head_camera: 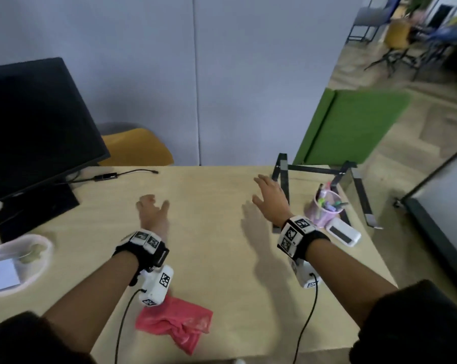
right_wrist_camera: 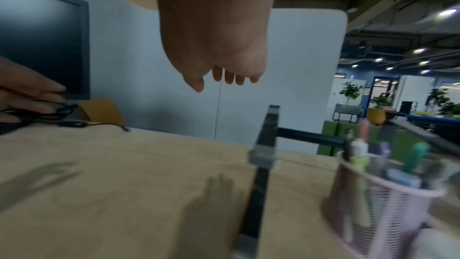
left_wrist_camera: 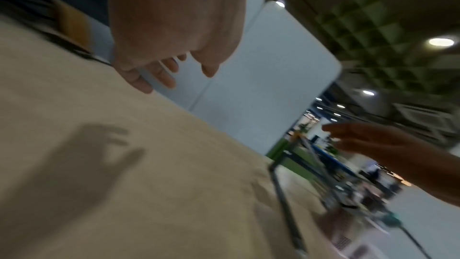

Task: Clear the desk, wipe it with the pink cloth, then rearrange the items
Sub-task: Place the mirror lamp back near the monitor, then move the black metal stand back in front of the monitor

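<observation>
The pink cloth (head_camera: pixel 176 323) lies crumpled near the front edge of the wooden desk (head_camera: pixel 209 232), below my left wrist. My left hand (head_camera: pixel 152 206) hovers over the desk's middle, fingers loose and empty. My right hand (head_camera: pixel 268 194) is stretched out flat above the desk, just left of the black laptop stand (head_camera: pixel 285 179), holding nothing. A pink mesh pen cup (head_camera: pixel 325 208) full of markers stands inside the stand's frame, with a white eraser-like block (head_camera: pixel 344 232) in front of it. In the right wrist view the right hand (right_wrist_camera: pixel 224 78) hangs above the stand (right_wrist_camera: pixel 263 157) and the cup (right_wrist_camera: pixel 378 200).
A black monitor (head_camera: pixel 35 127) stands at the desk's left, its cable (head_camera: pixel 111 176) trailing along the back edge. White objects and paper (head_camera: pixel 14 261) sit at the front left. A grey partition (head_camera: pixel 195 74) backs the desk; a yellow chair (head_camera: pixel 138 148) is behind it.
</observation>
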`<state>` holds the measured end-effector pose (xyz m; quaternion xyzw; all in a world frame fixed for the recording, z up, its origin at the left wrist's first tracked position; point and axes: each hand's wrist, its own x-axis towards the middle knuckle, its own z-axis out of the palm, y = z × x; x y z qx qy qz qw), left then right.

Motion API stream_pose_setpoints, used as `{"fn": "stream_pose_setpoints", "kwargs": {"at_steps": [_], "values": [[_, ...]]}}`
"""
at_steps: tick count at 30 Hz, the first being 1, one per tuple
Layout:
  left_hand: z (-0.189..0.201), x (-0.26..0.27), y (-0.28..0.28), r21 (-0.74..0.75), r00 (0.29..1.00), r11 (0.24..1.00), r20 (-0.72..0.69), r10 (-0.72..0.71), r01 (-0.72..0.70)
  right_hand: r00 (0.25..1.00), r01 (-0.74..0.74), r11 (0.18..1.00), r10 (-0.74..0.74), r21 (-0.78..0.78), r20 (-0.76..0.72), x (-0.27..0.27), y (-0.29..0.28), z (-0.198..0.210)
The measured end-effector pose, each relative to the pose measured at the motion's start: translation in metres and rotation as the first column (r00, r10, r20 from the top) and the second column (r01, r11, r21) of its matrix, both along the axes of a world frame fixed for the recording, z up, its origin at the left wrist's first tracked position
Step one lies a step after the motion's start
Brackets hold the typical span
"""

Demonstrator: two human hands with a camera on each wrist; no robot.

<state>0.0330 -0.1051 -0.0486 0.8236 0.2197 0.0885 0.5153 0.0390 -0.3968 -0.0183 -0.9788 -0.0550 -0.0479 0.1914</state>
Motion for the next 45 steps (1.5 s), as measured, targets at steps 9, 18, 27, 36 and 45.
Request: {"fn": "stream_pose_setpoints", "kwargs": {"at_steps": [9, 18, 27, 36, 45], "values": [[0.003, 0.034, -0.218, -0.361, 0.786, 0.773, -0.149, -0.6, 0.521, 0.776, 0.604, 0.795, -0.602, 0.057, 0.189, -0.018, -0.183, 0.016], [-0.027, 0.028, -0.277, -0.509, 0.673, 0.647, -0.166, -0.72, 0.567, 0.664, 0.706, 0.707, -0.641, 0.041, -0.385, -0.033, -0.264, -0.027], [-0.022, 0.033, -0.287, -0.522, 0.763, 0.68, -0.083, -0.641, 0.514, 0.629, 0.773, 0.602, -0.685, 0.201, -0.369, -0.033, -0.257, -0.029], [0.019, 0.053, -0.288, -0.468, 0.748, 0.646, 0.05, -0.662, 0.603, 0.697, 0.716, 0.658, -0.691, 0.232, -0.19, -0.015, -0.256, 0.029], [0.111, 0.085, -0.234, -0.404, 0.753, 0.654, 0.16, -0.638, 0.64, 0.741, 0.656, 0.688, -0.665, 0.311, -0.09, 0.029, -0.213, 0.106]]}}
